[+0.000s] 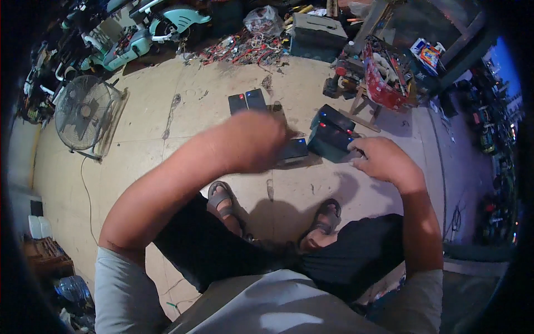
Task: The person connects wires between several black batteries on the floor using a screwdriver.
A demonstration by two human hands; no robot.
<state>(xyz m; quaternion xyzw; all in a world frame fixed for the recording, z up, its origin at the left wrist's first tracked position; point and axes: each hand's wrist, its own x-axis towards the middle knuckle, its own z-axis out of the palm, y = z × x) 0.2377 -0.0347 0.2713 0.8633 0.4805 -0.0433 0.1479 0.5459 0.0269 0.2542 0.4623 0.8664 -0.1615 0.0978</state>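
My left hand (258,142) is blurred by motion above several dark box-shaped batteries; its fingers are hidden, so what it holds cannot be made out. Partly under it lies a battery (296,149) with a blue terminal. Beyond it stand two more, one with a red terminal (237,102) and one with a blue one (256,99). To the right, my right hand (386,158) has its fingers curled at the end of a larger battery (329,143) with red and blue terminals. Directly behind that one, another battery (336,118) sits close against it.
A floor fan (83,114) stands at left, its cable trailing along the tiles. Loose wires (245,50) and a grey box (318,34) lie at the back. A red tub of tools (389,78) rests on a wooden stand at back right. My sandalled feet flank the near floor.
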